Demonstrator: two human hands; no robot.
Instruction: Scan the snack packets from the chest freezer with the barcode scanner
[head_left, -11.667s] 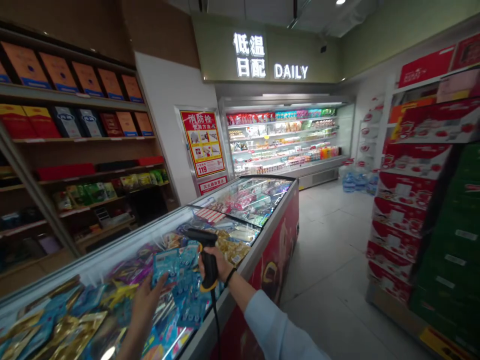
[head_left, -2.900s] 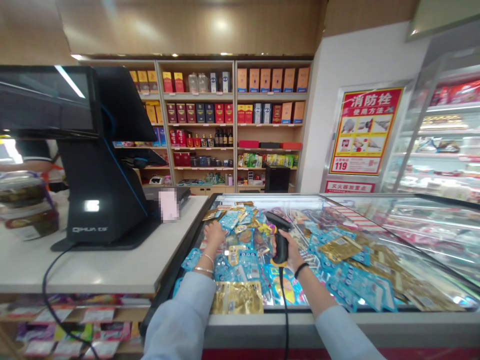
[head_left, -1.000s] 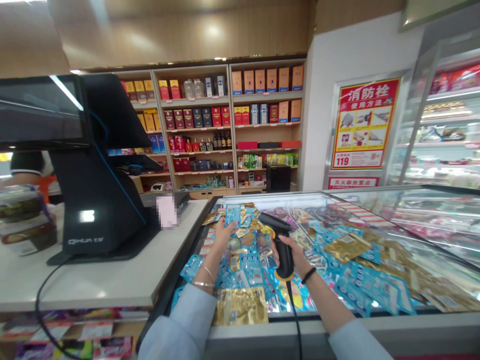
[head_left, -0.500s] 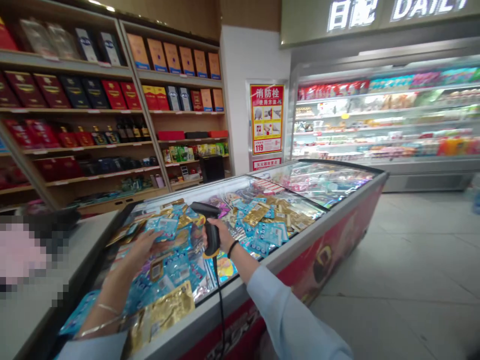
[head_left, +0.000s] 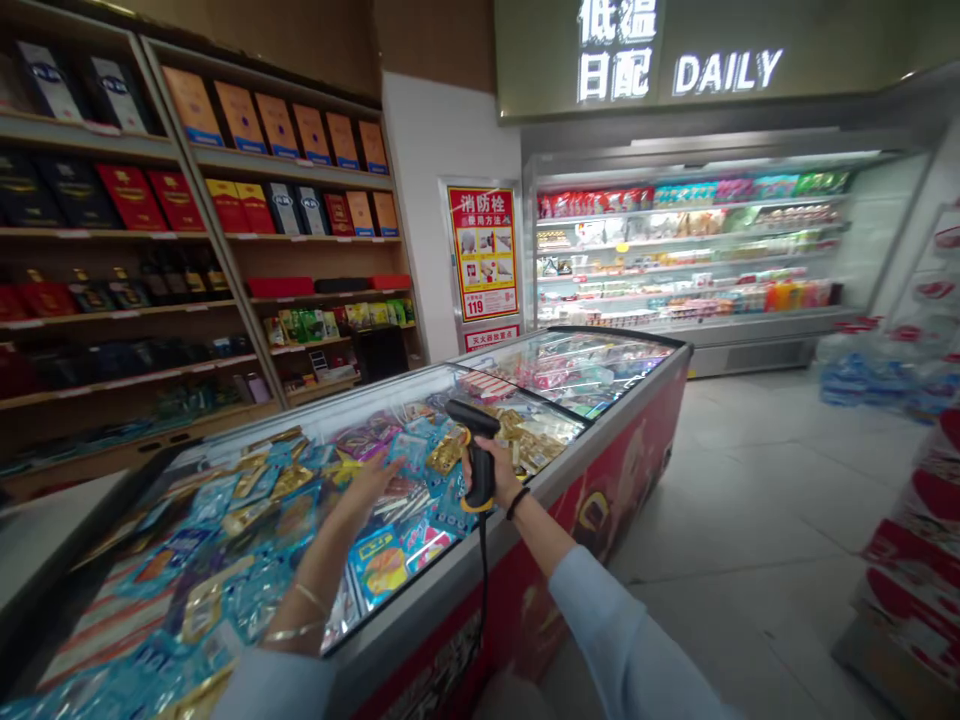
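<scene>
In my right hand is a black and yellow barcode scanner, gripped by its handle. Its head points left over the packets, and a black cord hangs from the handle down the freezer's side. My left hand reaches over the packets with fingers stretched out, close to a blue packet; whether it touches the packet I cannot tell. Blue packets and gold packets are spread across the chest freezer. A yellow-and-blue packet lies near the front rim.
Shelves of boxes stand along the left wall. A red fire-hydrant sign hangs behind the freezer. At the back is a lit open fridge. Bottled water and stacked red cartons sit on the right side floor.
My view has swung right. My left hand has moved right along the packets, nearer the scanner. The scanner stays in my right hand and has also shifted along the freezer.
</scene>
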